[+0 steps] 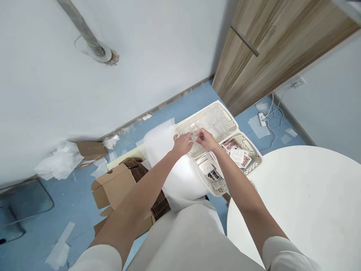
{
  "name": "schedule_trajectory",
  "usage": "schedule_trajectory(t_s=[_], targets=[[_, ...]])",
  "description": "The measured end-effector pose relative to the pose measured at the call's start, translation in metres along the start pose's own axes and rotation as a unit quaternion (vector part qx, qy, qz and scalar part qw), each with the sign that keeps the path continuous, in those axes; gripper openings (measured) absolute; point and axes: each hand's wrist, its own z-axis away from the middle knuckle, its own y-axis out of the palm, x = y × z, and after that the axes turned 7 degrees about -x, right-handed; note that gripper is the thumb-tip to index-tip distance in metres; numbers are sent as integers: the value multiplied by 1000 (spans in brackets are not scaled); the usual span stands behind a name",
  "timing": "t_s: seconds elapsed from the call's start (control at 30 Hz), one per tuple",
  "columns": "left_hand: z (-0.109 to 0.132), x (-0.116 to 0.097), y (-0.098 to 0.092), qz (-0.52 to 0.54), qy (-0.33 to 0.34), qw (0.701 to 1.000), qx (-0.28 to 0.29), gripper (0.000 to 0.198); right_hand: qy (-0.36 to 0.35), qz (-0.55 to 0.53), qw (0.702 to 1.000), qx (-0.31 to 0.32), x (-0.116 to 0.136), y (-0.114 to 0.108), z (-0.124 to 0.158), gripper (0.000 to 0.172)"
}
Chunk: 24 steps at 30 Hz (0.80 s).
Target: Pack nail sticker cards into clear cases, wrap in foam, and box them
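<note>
My left hand [182, 143] and my right hand [207, 139] are stretched out in front of me, fingers pinched together on a small clear plastic piece [194, 132] between them. They hover over a cream plastic basket [216, 111] holding more clear plastic pieces. Just right of it a second cream basket [252, 155] holds printed cards [239, 156] with reddish pictures and white leaflets.
A round white table [304, 199] fills the lower right. An open cardboard box [118, 184] with brown inserts sits on the blue floor to the left, beside white sheets [165, 145]. A wooden door [270, 49], a power strip [262, 119] and torn paper scraps [60, 160] lie around.
</note>
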Motion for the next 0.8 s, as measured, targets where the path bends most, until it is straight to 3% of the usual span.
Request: schedule_trajectory(t_s=[0.1, 0.17, 0.37, 0.5, 0.8], targets=[[10, -8, -8, 159, -8, 986, -43, 42, 25, -125, 990, -65, 15, -7, 21, 24], [22, -16, -12, 276, -20, 960, -44, 46, 34, -192, 975, -105, 27, -13, 41, 31], [88, -43, -23, 496, -64, 865, 25, 54, 80, -284, 944, -148, 60, -20, 133, 35], [139, -53, -18, 549, -59, 830, 80, 57, 107, -250, 946, -179, 69, -13, 205, 37], [218, -94, 23, 517, 8, 819, 247, 57, 102, -184, 932, -296, 67, 2, 340, 42]])
